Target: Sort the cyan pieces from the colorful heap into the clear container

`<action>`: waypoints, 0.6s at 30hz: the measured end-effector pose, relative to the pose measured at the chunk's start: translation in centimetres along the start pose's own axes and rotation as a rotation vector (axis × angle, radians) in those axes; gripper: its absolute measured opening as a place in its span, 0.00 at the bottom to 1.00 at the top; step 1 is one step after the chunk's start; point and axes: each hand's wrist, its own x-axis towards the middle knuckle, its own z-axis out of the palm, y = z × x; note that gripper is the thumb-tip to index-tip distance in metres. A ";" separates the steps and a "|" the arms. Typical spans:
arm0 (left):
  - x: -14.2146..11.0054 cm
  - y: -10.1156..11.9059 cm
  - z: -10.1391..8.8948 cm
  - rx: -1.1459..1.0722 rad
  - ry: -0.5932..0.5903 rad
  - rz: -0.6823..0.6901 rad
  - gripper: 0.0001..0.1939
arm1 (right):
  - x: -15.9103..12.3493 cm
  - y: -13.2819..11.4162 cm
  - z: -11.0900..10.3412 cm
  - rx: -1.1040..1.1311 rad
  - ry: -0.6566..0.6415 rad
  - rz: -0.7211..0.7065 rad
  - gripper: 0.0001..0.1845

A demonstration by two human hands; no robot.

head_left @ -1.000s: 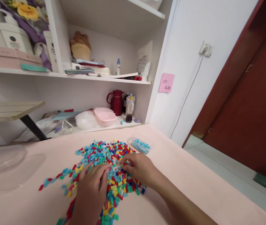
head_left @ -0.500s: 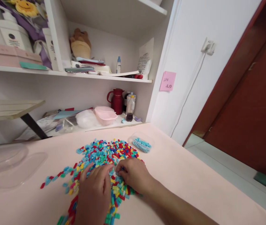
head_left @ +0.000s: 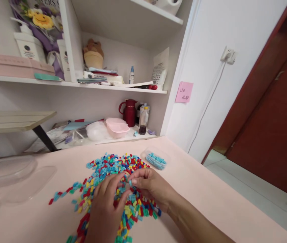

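Small plastic building bricks (head_left: 113, 165) in red, blue, yellow and green lie in a loose heap on the pink table. My right hand (head_left: 153, 187) is over the heap's right part, thumb and forefinger pinched on a small light blue brick (head_left: 130, 182). Just to its left, my left hand (head_left: 108, 199) hovers over the bricks with thumb and forefinger apart. Nothing shows between its fingers. Its fingertips come close to those of my right hand. Both hands hide part of the heap.
A clear plastic container (head_left: 168, 158) with light blue bricks stands behind my right hand. Clear plastic lids (head_left: 32, 184) lie on the left of the pink table (head_left: 196, 199). Along the back, a shelf holds a pink bowl (head_left: 117, 127), a red jug (head_left: 129, 113) and a bottle (head_left: 144, 121).
My right hand has risen slightly from the heap, and a light blue brick now shows in its fingertips. My left thumb and forefinger have spread apart. The view has shifted slightly.
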 end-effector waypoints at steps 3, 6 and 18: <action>0.5 0.4 -0.7 0.029 0.042 0.085 0.15 | -0.4 -0.4 0.2 0.069 -0.050 0.040 0.20; 1.0 0.6 -1.3 0.037 0.078 0.132 0.12 | -0.5 -0.4 0.3 0.108 -0.082 0.056 0.20; 1.4 1.0 -1.9 0.087 0.053 0.272 0.09 | -0.5 0.3 0.6 0.090 -0.155 0.041 0.23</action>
